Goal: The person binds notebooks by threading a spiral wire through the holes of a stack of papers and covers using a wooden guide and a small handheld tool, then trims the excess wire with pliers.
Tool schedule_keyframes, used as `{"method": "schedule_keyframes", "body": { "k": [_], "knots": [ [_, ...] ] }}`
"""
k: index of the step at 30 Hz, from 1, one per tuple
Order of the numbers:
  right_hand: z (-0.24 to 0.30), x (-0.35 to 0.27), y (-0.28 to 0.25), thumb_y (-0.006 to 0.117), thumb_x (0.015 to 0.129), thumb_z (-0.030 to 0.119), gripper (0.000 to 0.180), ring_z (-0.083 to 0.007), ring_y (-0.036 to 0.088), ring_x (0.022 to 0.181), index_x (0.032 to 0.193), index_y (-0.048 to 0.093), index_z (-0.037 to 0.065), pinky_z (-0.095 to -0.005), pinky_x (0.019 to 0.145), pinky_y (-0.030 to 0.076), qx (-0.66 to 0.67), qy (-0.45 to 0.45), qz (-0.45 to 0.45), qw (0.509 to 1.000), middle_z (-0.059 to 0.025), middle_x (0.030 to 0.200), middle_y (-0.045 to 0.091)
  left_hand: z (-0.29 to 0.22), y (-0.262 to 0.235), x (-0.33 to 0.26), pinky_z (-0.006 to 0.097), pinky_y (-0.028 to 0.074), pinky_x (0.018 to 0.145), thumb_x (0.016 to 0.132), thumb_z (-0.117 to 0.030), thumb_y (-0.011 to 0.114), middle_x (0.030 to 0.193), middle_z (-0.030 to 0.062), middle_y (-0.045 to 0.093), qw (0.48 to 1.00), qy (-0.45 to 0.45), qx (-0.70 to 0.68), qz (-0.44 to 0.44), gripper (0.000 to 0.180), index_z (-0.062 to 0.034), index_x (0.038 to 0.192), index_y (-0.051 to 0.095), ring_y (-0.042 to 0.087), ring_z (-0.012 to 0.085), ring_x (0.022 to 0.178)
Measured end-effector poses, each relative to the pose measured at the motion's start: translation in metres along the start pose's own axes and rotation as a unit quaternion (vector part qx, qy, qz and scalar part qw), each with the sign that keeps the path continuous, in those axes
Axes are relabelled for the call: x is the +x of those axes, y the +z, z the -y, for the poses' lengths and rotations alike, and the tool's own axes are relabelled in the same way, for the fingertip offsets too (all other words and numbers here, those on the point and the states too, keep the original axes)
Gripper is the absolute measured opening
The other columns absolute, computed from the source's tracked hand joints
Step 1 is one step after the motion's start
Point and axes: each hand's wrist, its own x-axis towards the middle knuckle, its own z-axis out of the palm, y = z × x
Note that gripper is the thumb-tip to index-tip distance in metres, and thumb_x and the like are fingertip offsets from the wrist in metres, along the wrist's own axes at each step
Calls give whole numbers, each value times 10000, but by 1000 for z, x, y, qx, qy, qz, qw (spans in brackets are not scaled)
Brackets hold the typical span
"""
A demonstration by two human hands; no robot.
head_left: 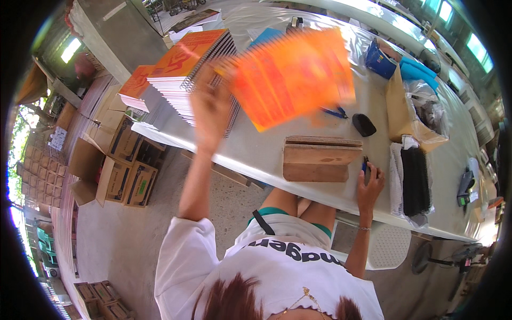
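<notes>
Swung up over the table, an orange-covered notebook [298,77] is blurred by motion. My left hand [210,106] pinches it by its left corner, beside a tall stack of spiral-bound orange notebooks [184,61]. At the table's front edge, my right hand [372,188] rests with its fingers closed round small blue-handled pliers [365,165], whose tip points away from me. Just left of that hand stands a grooved wooden block [314,162]. Behind the block lie a black oval object [364,125] and another blue-handled tool [337,112].
To the right, a white-lined tray holds black binding coils [416,181]. Behind it stands a cardboard box [397,106] with plastic bags, near a blue box [380,60]. A shorter orange stack [136,88] sits at the far left. Cartons [125,181] stand on the floor at left.
</notes>
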Motion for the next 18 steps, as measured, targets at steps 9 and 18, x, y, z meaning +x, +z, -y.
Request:
{"method": "schedule_keyframes", "body": {
  "k": [9,18],
  "knots": [
    [8,1,-7,663,923,195,374,-353,490,1186,1279,595,107,-498,1043,383,14,16,4,1000,-166,1212,514,79,-121,122,301,640,777,994,-202,640,1018,102,645,988,-70,-31,-136,354,76,1203,574,664,155,759],
    [11,1,-6,662,923,183,367,-362,495,1192,1277,605,104,-495,1047,382,19,18,-11,1000,-175,1245,527,131,-181,119,230,434,531,933,-350,727,879,32,650,962,-149,170,-153,373,0,1056,689,594,95,726]
  ]
}}
